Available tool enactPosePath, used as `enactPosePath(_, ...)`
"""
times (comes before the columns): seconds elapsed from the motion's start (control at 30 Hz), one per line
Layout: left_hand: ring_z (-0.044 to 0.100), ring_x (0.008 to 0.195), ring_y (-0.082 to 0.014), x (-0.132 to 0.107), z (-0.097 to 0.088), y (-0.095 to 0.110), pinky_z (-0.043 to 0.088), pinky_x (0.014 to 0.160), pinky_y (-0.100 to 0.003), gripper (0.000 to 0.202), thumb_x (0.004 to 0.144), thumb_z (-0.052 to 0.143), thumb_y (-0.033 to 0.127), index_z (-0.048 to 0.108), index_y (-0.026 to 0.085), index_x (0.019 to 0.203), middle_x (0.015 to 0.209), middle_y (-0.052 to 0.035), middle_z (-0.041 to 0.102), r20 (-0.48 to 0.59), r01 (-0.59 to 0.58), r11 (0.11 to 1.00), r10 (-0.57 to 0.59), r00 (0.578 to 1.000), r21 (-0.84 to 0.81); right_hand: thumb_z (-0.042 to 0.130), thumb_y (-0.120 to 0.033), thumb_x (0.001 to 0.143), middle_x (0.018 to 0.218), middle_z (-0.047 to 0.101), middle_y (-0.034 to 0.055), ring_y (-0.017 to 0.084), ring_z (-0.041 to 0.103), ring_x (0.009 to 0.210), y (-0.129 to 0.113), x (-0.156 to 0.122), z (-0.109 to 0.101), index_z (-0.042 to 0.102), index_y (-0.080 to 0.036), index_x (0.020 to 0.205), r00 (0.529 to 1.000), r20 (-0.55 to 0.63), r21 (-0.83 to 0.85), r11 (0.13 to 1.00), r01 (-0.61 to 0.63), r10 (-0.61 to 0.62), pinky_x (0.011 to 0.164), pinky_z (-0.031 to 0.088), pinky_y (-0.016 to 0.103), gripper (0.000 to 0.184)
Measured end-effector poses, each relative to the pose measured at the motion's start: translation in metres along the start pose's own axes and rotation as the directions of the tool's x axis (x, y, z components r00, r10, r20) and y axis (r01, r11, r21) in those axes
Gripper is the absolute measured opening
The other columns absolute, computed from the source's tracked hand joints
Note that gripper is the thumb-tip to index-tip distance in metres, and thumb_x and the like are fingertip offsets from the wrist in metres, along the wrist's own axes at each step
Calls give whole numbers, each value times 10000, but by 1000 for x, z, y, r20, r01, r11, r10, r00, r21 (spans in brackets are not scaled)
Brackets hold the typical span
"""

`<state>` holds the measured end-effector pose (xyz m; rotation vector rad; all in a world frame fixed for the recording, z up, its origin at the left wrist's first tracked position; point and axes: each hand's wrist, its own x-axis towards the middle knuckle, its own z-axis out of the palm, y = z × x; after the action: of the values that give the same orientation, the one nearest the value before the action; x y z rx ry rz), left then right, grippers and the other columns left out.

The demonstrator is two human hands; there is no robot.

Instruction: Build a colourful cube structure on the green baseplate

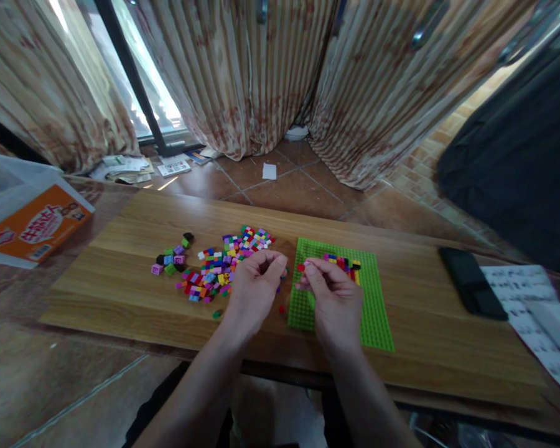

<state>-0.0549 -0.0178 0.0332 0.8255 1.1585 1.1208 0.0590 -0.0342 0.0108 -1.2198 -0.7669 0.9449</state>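
My left hand [254,286] is closed with thumb and forefinger together, beside the pile of small colourful toy bricks [217,270]; whatever those fingertips hold is too small to make out. Over the green baseplate [378,311], my right hand [336,302] pinches a small pinkish toy brick [307,264]. A red brick [301,267] shows right at those fingertips; whether it is held too, I cannot tell. Rows of bricks [340,260] in several colours sit on the baseplate, partly hidden behind my right hand. A loose red brick [281,309] lies on the table between my hands.
On the left of the wooden table [121,261] is a smaller group of bricks [170,260]. A black phone-like object [472,283] and printed sheets [518,286] lie at the right. A white and orange bag [37,218] stands at the far left. Curtains [242,74] hang beyond.
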Motion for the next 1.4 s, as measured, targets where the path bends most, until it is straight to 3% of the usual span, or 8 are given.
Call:
enactPosePath(0.17,354,483,-59,-1,4,-5,258,463,-208,210,816,610,348,603,158,728,633,33,546,67,-73,994,67,995,85,731,-346,742,716,718,12,133,633,599,1,-3,5,727,-181,831,999,-7,-58,998,38,-39,545,533,266,187)
enactPosePath(0.63,555,675,-134,-6,18,-19,412,625,-250,203,918,462,288,555,190,767,734,-5,607,-26,-254,912,277,961,323,660,-309,824,848,748,42,166,688,760,3,-11,6,735,-190,875,977,41,-274,938,211,-208,733,566,324,150)
enactPosePath(0.8,554,685,-141,-10,17,-17,397,652,-269,212,946,419,278,536,196,790,747,-9,602,-28,-246,843,295,955,478,677,-305,801,816,753,43,172,689,744,1,-13,7,742,-185,859,979,27,-289,936,199,-200,721,561,324,148)
enactPosePath(1.07,560,670,-140,-11,16,-20,418,638,-262,160,902,490,274,573,190,794,743,-13,612,-44,-247,895,283,958,371,750,-338,717,771,755,37,172,686,682,1,-11,7,755,-185,838,997,1,-135,988,71,-72,671,579,331,196)
enactPosePath(1.27,469,570,-115,-6,14,-17,372,550,-237,199,878,483,280,532,189,707,628,20,520,-75,-216,953,237,969,213,759,-316,718,730,745,20,137,651,593,1,-9,8,757,-188,824,991,-70,-123,987,104,-113,584,548,276,167)
enactPosePath(1.33,432,551,-110,-3,7,-12,343,532,-235,216,876,475,285,518,189,688,604,30,486,-101,-213,948,242,965,238,748,-331,732,706,736,13,126,627,541,0,-5,4,754,-186,844,986,-102,-167,979,114,-132,540,523,262,183)
enactPosePath(1.4,432,569,-114,1,-4,-8,329,542,-238,207,875,478,275,534,184,699,607,30,487,-101,-226,906,278,955,359,722,-345,759,719,736,18,128,619,528,0,-2,-1,751,-186,862,989,-41,-262,956,129,-144,531,510,266,192)
